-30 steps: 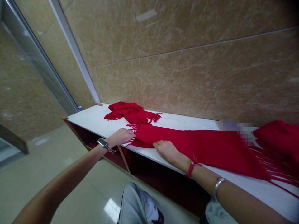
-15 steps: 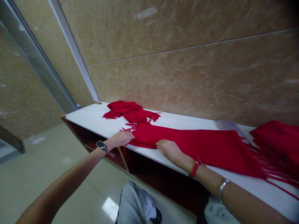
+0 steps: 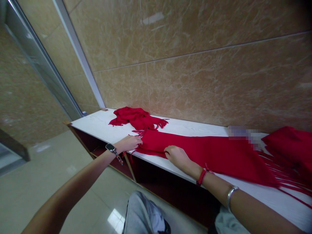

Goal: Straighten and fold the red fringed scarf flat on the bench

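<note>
A long red fringed scarf lies stretched along a white shelf top. My left hand is at the scarf's left end, its fingers closed on the corner by the fringe. My right hand rests on the scarf's near edge with the fingers curled down on the cloth. A second red scarf lies bunched up at the back left of the shelf, just beyond the flat one.
More red cloth with long fringe lies at the far right. A tan marble wall rises straight behind the shelf. Dark open compartments sit below the shelf top. My knee shows above the glossy floor.
Both hands stay on the scarf and have shifted slightly to the right along its left end. The cloth lies nearly as before.
</note>
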Motion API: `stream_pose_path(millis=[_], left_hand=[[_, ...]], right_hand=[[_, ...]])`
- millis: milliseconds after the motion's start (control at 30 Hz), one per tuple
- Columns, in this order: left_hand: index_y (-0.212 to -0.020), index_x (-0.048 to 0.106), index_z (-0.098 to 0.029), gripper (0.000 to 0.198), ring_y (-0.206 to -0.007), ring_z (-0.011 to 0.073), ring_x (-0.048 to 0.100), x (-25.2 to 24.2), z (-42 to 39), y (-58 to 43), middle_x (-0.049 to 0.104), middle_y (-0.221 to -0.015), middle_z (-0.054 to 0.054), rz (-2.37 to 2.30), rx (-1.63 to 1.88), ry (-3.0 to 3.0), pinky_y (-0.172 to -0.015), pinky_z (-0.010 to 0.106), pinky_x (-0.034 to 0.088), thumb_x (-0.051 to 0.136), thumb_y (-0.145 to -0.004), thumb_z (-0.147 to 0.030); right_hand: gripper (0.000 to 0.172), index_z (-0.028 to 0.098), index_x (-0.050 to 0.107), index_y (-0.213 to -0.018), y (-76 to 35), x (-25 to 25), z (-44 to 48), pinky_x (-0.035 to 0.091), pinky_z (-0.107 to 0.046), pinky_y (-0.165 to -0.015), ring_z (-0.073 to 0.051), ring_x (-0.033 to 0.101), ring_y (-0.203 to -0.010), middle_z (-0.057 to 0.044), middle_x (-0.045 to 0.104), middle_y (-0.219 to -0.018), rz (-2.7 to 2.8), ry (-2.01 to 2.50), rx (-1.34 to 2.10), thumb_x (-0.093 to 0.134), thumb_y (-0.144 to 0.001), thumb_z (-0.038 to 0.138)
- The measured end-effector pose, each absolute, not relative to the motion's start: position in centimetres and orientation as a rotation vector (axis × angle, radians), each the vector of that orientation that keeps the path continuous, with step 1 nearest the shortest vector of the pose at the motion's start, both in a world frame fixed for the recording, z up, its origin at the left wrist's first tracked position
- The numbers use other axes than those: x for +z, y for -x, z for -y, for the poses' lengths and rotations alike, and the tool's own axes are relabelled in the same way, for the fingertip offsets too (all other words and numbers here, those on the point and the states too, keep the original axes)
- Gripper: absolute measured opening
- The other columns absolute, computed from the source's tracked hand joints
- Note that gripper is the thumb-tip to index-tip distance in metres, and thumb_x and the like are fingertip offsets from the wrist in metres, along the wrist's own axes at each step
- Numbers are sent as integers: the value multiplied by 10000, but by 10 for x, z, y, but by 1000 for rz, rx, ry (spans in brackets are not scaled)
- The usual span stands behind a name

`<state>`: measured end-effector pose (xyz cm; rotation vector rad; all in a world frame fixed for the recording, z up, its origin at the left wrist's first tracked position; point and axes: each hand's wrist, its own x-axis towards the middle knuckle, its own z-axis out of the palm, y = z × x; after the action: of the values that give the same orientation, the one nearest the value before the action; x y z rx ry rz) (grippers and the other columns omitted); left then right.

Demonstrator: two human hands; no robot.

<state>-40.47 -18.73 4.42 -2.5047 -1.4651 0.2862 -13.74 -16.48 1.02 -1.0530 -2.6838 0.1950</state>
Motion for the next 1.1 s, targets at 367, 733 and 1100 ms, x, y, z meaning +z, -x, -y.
stream_pose_path(millis=[367,733,1100], left_hand=[[-935,600,-181,194,-823,158,584,59,212,404,633,-885,45,1265,109,2353,-779,279,427,441,-849,-109],[-933,594,-153,224,-868,202,581,32,212,415,621,-922,93,1502,41,2256,-807,337,426,439,-805,-54],[-906,494,-157,165,-582,116,544,44,172,412,554,-668,-23,2117,-970,2192,-560,225,442,345,-837,-181]], right_hand=[[222,170,664,-940,118,0,155,452,-288,-859,-175,612,-933,-72,674,-998,2463,688,180,475,-826,145],[287,138,633,-1026,105,-17,161,416,-322,-911,-188,562,-1045,-109,635,-1090,2723,590,170,400,-858,129],[265,145,651,-958,118,-8,159,433,-246,-813,-160,599,-883,-71,668,-960,2517,860,450,434,-810,107]])
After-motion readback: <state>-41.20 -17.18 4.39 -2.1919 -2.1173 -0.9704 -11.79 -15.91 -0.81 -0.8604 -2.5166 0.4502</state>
